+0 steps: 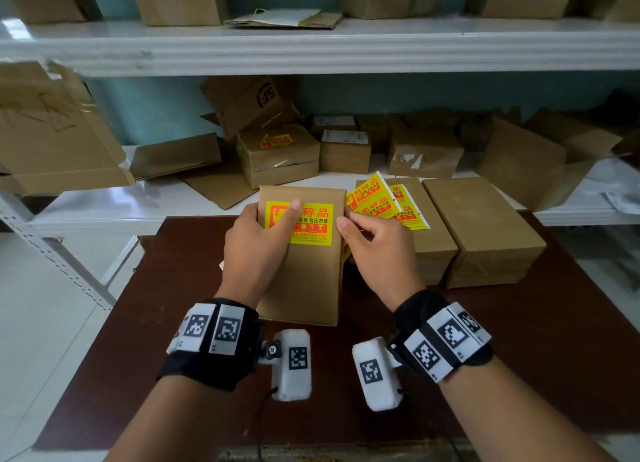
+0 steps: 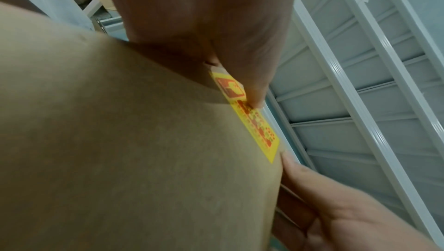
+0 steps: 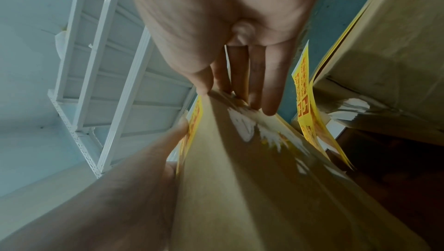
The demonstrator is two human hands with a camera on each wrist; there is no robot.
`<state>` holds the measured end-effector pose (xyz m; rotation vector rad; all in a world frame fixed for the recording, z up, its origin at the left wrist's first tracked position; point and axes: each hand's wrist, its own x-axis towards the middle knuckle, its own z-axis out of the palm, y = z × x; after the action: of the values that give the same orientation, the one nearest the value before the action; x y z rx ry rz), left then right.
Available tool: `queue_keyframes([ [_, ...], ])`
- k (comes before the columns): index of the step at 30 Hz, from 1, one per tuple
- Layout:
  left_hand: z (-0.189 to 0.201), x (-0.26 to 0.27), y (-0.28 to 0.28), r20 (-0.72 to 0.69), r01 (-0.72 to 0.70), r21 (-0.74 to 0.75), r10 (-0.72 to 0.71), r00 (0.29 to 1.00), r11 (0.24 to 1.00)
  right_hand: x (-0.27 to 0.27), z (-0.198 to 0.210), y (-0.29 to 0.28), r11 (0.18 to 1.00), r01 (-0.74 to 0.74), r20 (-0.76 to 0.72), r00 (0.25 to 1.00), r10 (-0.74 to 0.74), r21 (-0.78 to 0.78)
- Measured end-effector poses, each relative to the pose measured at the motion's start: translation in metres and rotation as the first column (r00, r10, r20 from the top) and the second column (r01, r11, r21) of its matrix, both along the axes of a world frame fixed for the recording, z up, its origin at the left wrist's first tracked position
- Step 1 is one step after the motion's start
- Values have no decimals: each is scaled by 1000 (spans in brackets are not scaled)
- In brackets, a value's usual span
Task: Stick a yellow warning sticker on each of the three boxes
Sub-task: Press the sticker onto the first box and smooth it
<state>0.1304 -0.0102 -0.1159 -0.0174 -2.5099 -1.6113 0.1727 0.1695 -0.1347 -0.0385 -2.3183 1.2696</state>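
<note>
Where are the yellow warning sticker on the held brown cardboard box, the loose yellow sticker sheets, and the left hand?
yellow warning sticker [image 1: 313,224], head view, right half of its face.
loose yellow sticker sheets [image 1: 375,198], head view, top sheet's middle.
left hand [image 1: 258,239], head view, back of hand.

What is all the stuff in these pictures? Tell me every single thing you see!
Brown cardboard box being stickered: one, brown, front of the dark table, between both hands.
Yellow warning sticker with red print: one, yellow, on that box's top.
Plain brown cardboard boxes: two, brown, side by side to the right on the table.
Sheet of spare yellow stickers: one sheet, yellow, lying on the nearer plain box.
Dark brown table: one, under the boxes.
White metal shelves: white, behind, holding many cardboard boxes and flattened cartons.
Black wrist bands with white marker tags: two, one per wrist.
Left hand: thumb pressing the sticker.
Right hand: grip on the box's right edge.
</note>
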Motion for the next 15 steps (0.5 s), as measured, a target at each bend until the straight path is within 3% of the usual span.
queue_keyframes([
  [4,-2,-2,-3,-10,6,29,-6,1000,1000,-2,-4,1,1000,8,-16,1000,-8,23],
  [12,-4,-4,-3,-128,-22,-110,7,992,994,-2,-1,1,1000,10,6,1000,-10,-5],
  [15,-8,-9,-5,-69,21,22,-20,997,1000,-3,0,3,999,26,-2,1000,-26,-45],
])
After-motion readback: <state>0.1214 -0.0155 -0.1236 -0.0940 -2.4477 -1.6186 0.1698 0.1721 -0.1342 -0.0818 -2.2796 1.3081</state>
